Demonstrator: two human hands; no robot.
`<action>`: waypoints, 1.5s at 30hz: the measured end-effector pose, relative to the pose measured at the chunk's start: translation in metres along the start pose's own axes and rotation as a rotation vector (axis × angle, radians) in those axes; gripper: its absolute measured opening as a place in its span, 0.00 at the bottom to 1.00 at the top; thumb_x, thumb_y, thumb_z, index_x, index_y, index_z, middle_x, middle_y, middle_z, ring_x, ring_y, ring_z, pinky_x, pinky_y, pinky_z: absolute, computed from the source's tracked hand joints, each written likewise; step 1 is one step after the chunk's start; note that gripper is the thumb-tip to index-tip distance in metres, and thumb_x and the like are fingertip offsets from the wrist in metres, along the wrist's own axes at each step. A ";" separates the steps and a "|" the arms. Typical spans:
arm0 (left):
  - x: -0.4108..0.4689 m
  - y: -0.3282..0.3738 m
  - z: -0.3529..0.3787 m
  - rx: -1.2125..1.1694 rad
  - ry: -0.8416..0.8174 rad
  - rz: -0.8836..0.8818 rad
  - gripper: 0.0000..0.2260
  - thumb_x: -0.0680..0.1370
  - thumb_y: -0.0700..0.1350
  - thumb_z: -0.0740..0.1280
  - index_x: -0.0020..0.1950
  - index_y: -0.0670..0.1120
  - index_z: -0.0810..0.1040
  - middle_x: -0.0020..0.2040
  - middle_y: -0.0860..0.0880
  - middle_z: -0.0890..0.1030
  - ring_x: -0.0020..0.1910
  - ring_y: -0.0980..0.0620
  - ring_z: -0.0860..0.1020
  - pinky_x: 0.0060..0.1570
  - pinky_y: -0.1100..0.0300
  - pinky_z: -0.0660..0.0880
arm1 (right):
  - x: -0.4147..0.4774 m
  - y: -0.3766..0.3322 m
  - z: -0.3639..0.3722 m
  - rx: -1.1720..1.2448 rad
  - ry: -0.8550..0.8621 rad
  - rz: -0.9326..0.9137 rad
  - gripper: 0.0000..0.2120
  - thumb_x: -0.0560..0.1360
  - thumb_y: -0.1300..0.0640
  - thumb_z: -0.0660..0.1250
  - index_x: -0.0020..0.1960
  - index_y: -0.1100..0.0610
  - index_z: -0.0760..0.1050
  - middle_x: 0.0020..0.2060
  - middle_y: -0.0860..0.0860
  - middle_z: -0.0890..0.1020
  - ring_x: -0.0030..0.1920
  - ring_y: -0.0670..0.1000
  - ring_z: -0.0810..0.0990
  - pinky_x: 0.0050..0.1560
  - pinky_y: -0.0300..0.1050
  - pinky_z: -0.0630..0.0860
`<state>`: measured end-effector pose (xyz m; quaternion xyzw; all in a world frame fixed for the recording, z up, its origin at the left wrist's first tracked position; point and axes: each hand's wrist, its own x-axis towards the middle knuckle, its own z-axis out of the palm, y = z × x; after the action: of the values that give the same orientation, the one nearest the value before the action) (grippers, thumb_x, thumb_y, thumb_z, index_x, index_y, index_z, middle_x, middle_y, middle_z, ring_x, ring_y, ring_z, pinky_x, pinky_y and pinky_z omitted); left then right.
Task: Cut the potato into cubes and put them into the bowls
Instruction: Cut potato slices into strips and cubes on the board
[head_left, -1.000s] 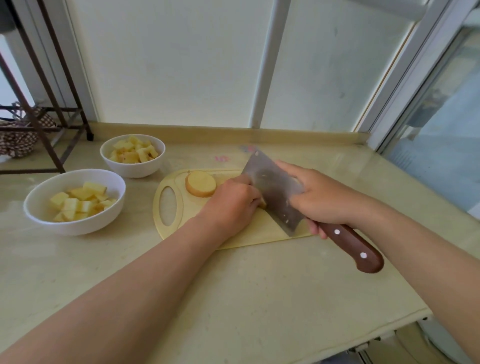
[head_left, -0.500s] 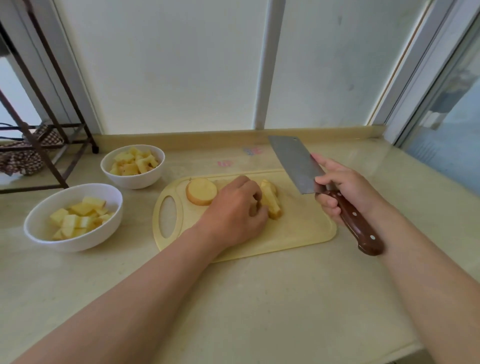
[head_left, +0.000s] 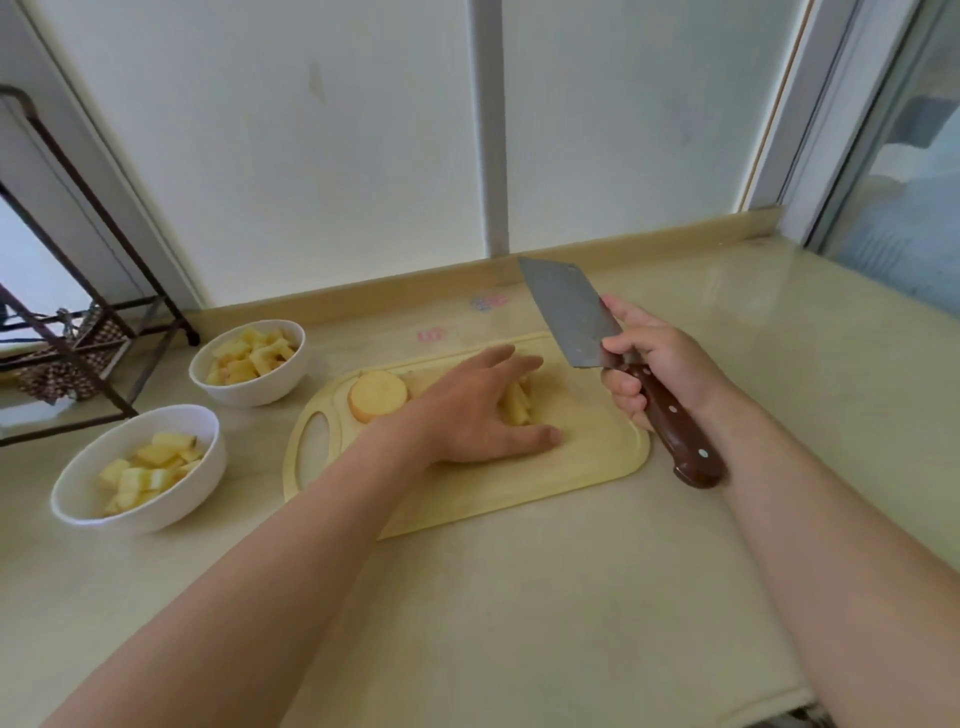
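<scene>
Potato strips (head_left: 517, 405), pale yellow and lying side by side, are seen near the middle of a cream plastic cutting board (head_left: 587, 452) on a beige stone worktop (head_left: 519, 597). A thick round potato slice (head_left: 377, 395) is set apart at the board's handle end.

The strips are covered and touched by the left hand (head_left: 467, 410), its fingers straight and spread; nothing is gripped by it. A broad steel cleaver (head_left: 569, 312) with a riveted brown wooden handle is clasped by the right hand (head_left: 660, 364) and held raised at the right of the board, clear of the potato.

Two white ceramic bowls, a near bowl (head_left: 171, 509) and a far bowl (head_left: 260, 392), each partly filled with cubes, are stood to the left of the board.

Cut potato is judged to be light and firm but wet and slippery, and apt to slide apart under the blade. The strips would best be squared together and pinned from above, away from the cut, with fingertips tucked back. Finished cubes could be gathered in a cupped hand or lifted on the flat of the blade.
</scene>
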<state>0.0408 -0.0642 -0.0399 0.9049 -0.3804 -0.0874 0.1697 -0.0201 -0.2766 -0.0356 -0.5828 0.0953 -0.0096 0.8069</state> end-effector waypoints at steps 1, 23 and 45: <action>0.003 -0.001 0.000 -0.003 0.018 0.013 0.36 0.70 0.68 0.68 0.75 0.58 0.62 0.77 0.51 0.59 0.75 0.51 0.61 0.72 0.58 0.58 | 0.000 0.000 -0.001 0.008 0.003 -0.004 0.30 0.81 0.68 0.54 0.76 0.44 0.64 0.33 0.54 0.68 0.19 0.46 0.68 0.18 0.35 0.63; -0.020 0.026 0.000 -0.004 0.027 -0.107 0.32 0.73 0.66 0.65 0.73 0.53 0.67 0.67 0.51 0.68 0.62 0.50 0.72 0.64 0.57 0.69 | -0.003 0.001 0.001 -0.049 -0.033 -0.033 0.26 0.80 0.69 0.55 0.67 0.41 0.69 0.32 0.54 0.69 0.21 0.48 0.69 0.20 0.37 0.64; -0.044 0.013 -0.007 0.018 0.167 -0.184 0.27 0.75 0.55 0.70 0.72 0.55 0.69 0.61 0.53 0.77 0.60 0.52 0.74 0.61 0.57 0.71 | -0.004 0.000 0.002 -0.154 -0.037 -0.041 0.27 0.79 0.68 0.57 0.71 0.43 0.69 0.30 0.53 0.72 0.22 0.48 0.71 0.21 0.37 0.66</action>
<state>0.0036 -0.0389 -0.0274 0.9416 -0.2811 -0.0237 0.1837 -0.0234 -0.2745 -0.0346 -0.6450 0.0688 -0.0077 0.7610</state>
